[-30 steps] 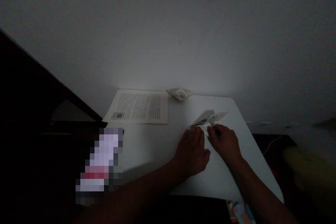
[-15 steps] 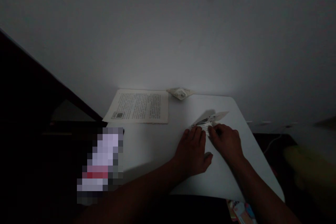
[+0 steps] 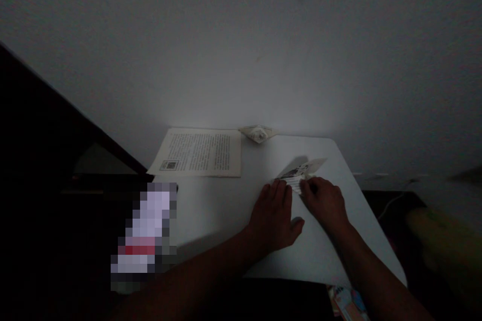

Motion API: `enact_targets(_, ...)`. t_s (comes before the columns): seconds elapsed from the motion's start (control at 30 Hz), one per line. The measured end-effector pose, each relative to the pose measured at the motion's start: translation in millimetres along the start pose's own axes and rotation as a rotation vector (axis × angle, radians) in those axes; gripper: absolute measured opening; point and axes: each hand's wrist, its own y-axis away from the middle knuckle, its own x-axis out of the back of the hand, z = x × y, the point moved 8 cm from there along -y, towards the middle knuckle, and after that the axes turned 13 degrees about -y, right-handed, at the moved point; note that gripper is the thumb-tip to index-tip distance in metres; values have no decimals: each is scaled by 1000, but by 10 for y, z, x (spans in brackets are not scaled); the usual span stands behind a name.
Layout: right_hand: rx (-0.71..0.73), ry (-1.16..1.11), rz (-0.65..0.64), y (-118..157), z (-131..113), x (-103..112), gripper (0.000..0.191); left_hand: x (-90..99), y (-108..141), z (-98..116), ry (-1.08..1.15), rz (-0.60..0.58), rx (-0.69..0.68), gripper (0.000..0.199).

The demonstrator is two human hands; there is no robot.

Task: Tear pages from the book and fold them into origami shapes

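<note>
A piece of folded printed paper (image 3: 301, 169) lies on the right part of the white table (image 3: 211, 210), with one flap raised and tilted. My left hand (image 3: 273, 215) rests palm down, its fingertips pressing the paper's near left edge and its thumb stretched out to the side. Pinched between the thumb and forefinger of my right hand (image 3: 326, 200) is the paper's near right part. The right fingertips hide some of the folds there.
A stack of printed pages (image 3: 203, 153) lies at the back left. Beside it, against the wall (image 3: 226, 60), sits a folded paper boat-like shape (image 3: 258, 134). A pixelated, bright phone-shaped object (image 3: 150, 225) is at the left edge. Colourful printed items (image 3: 348, 303) show below the table's front.
The raised paper flap has tilted slightly, showing more of its printed face. My left fingers have shifted a little to the left; my right hand keeps its pinch.
</note>
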Motion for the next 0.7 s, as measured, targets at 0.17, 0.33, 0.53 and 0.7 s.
enact_targets(0.17,-8,35,-25,-8,1,-11,35,-2,-1,7,14,2,-23,69)
enact_targets(0.33,3,49,-22,-15,-7,-6,35,17,-3,8,22,5,-25,68)
enact_targets(0.53,2,67,-25,-24,2,-24,34,28,-14,-2,34,5,-15,69)
enact_targets(0.7,3,82,-27,-16,-6,-27,33,38,-26,-11,39,-1,-7,67)
